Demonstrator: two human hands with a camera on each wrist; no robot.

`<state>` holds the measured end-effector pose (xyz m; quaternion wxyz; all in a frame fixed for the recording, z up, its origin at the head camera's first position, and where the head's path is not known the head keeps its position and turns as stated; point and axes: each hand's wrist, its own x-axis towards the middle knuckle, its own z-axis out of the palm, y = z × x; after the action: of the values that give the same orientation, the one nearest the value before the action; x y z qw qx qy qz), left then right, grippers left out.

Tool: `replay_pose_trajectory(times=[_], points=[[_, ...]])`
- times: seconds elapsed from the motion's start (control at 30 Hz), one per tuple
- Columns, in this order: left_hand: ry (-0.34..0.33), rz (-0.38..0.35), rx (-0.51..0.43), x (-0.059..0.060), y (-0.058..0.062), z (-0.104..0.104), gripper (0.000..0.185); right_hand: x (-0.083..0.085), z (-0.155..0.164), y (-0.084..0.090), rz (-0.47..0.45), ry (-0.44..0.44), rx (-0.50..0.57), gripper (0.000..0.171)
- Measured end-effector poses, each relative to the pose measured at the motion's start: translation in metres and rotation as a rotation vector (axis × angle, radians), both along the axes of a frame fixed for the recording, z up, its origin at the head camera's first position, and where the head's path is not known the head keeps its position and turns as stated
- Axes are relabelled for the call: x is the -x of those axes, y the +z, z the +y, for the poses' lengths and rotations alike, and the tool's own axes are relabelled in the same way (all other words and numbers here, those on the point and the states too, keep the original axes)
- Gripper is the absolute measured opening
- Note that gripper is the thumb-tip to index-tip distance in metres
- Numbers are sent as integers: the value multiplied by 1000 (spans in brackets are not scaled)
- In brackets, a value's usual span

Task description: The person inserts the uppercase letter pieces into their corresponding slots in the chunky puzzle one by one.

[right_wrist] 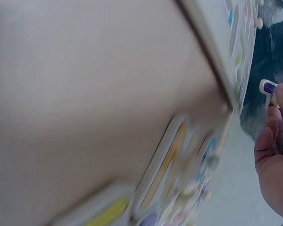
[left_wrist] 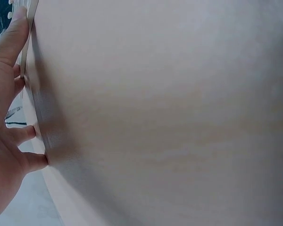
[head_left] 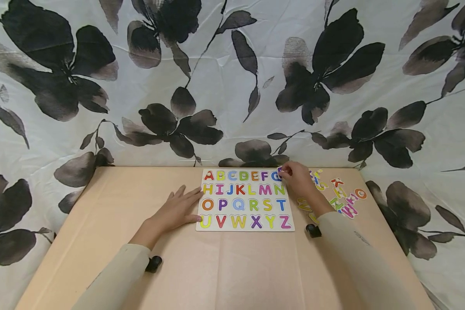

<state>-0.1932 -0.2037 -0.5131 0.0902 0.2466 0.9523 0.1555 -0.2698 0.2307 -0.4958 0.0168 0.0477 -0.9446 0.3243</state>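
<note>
A white letter board [head_left: 244, 212] with colourful capitals A to Z in rows lies at the table's far edge. My left hand [head_left: 174, 211] rests at the board's left edge, fingers spread, with the thumb beside the letter U. At the top right corner, by the letter G, my right hand [head_left: 298, 178] pinches a small purple letter piece with a pale border. In the right wrist view that purple letter piece [right_wrist: 269, 88] sits between thumb and fingertips, raised off the board. Which letter it is cannot be told, since the fingers cover part of it.
Loose letter pieces [head_left: 348, 209] lie scattered right of the board, some partly behind the right forearm. An orange O piece [head_left: 360, 194] is furthest right. The tan table [head_left: 232, 271] ends just behind the board, against a floral cloth [head_left: 224, 77]. Both wrists carry small black cameras.
</note>
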Motion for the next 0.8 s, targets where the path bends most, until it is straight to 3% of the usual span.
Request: replay_pose_trajectory(times=[0.13, 0.4, 0.8], points=[[-3, -2, -1, -1, 0, -1, 91, 4, -18, 0, -47, -8, 14, 17], [-9, -3, -3, -3, 3, -1, 91, 12, -45, -4, -48, 10, -72, 18], [-10, 2, 5, -1, 1, -1, 91, 12, -60, -14, -51, -22, -78, 17]])
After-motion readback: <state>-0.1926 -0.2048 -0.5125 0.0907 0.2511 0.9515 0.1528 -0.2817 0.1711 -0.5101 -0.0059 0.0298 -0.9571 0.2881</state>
